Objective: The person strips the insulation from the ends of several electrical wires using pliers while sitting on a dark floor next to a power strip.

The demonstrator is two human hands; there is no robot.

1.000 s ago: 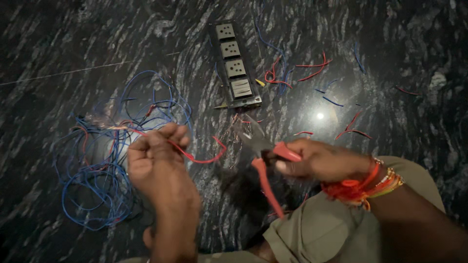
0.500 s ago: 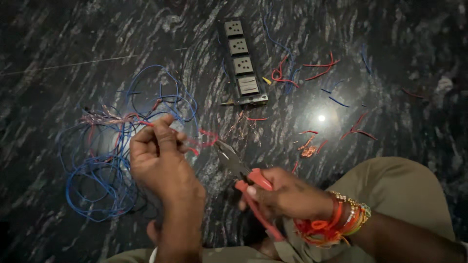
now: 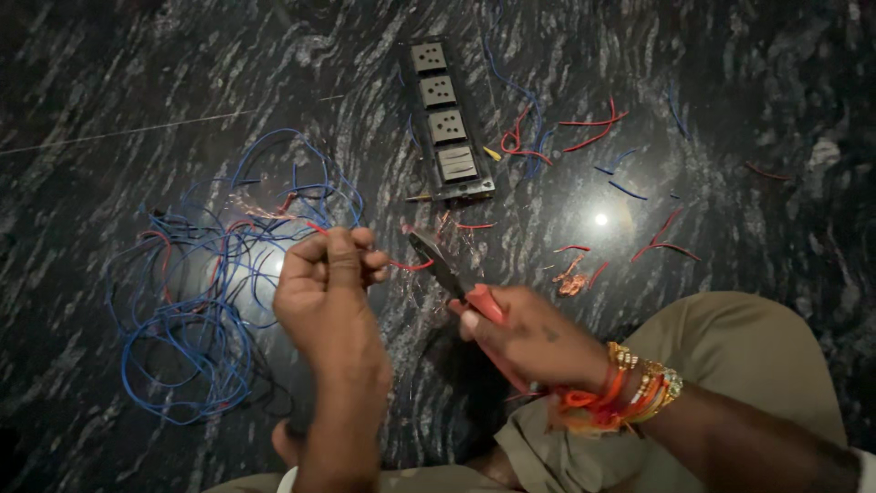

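My left hand (image 3: 327,288) pinches a thin red wire (image 3: 408,266) between thumb and fingers, low in the middle of the view. The wire's free end curves right toward the dark jaws of red-handled pliers (image 3: 456,278). My right hand (image 3: 529,338) is closed around the pliers' handles, and the jaws point up-left at the wire's tip. Whether the jaws touch the wire I cannot tell. Beyond both hands a black switchboard panel (image 3: 443,119) with three sockets and a switch lies on the dark marble floor (image 3: 119,73).
A loose tangle of blue and red wires (image 3: 196,292) spreads on the floor to the left. Short cut pieces of red and blue wire (image 3: 584,132) lie scattered right of the panel. My khaki-clad knee (image 3: 730,356) fills the lower right.
My right hand has brought the pliers up and leftward, jaws now near the wire's end. The left hand has kept its hold on the red wire and shifted slightly.
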